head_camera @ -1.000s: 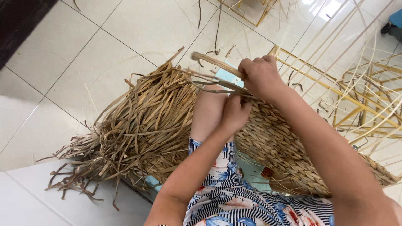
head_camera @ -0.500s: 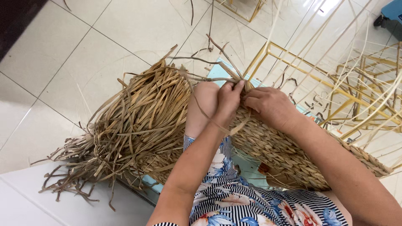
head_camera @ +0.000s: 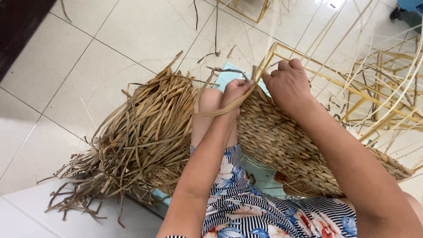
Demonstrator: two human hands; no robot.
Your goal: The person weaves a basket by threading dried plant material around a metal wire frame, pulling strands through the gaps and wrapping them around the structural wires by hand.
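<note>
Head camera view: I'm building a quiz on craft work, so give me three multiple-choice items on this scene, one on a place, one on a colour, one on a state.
1. Where does the heap of loose dry strands lie?
A. Beside the person's left arm, on the tiled floor
B. On a shelf
C. Inside a bucket

2. What colour is the metal frame past the hands?
A. Red
B. Yellow
C. Black

3. What is the left hand doing?
A. Lying flat and open on the floor
B. Closed on a strand at the edge of the woven panel
C. Holding scissors

Answers: 1 A, the heap spreads over the tiles on that side. 2 B, its bars show yellow. 3 B, its fingers curl round the strand, close to the right hand at the panel's edge.
</note>
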